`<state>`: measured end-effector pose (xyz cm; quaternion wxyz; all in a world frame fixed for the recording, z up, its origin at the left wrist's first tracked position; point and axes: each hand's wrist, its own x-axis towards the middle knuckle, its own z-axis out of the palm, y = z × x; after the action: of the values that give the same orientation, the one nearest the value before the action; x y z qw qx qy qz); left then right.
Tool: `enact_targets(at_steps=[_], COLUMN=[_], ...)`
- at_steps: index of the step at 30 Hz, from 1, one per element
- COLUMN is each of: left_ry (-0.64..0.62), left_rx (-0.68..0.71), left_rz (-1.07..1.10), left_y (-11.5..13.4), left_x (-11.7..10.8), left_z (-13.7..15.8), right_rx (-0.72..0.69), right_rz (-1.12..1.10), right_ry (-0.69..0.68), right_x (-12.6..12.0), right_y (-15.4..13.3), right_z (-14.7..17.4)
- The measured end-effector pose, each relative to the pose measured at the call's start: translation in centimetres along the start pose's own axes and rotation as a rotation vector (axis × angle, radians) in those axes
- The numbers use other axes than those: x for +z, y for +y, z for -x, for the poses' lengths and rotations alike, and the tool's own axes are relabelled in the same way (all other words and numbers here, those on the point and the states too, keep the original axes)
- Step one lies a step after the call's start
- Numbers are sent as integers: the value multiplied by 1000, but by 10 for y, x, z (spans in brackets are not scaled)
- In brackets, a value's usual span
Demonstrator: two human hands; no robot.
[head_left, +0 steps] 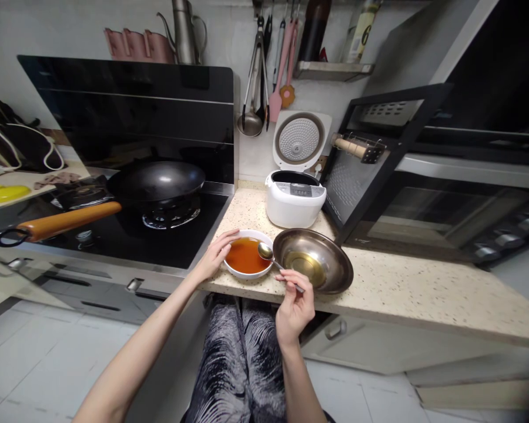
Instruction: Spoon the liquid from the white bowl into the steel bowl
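A white bowl (228, 271) of orange-red liquid sits near the counter's front edge. My left hand (214, 257) holds it at the left side, its fingers laid along the rim. In my right hand (295, 299) is a metal spoon (265, 251), pinched by the handle. The spoon's head is over the right part of the bowl; whether it touches the liquid I cannot tell. Right beside the bowl stands a wide metal pan (338, 261) with yellowish, clear liquid in its bottom. The spoon's handle crosses in front of the pan's left side.
Behind the bowl and pan is a white rice cooker (295, 208), lid up. A black wok (158, 179) with a wooden handle (70, 220) rests on the stove at left. An oven (436, 217) stands at right on the speckled counter (423, 288). Utensils, including tongs (258, 64), hang behind.
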<state>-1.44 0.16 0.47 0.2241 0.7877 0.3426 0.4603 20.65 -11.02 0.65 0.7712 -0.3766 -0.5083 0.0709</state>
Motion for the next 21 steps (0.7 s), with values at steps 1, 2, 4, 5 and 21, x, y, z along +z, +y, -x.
enact_targets(at_steps=[1,2,4,5,21], left_ry=[1,1,1,2,5], left_rx=[1,2,1,1,4], left_rz=[2,4,2,0,-13], left_y=[0,0,1,1,0], left_x=[0,0,0,0,-2], left_z=[0,0,-1,-1,-1], right_rx=[-1,-4,-26,-45,-225], right_rz=[3,6,21,35,249], right_ry=[10,20,36,41,-2], right_x=[-1,-3,-7,-10,-25], right_y=[0,0,1,2,15], right_z=[-2,-3,-6,-7,-17])
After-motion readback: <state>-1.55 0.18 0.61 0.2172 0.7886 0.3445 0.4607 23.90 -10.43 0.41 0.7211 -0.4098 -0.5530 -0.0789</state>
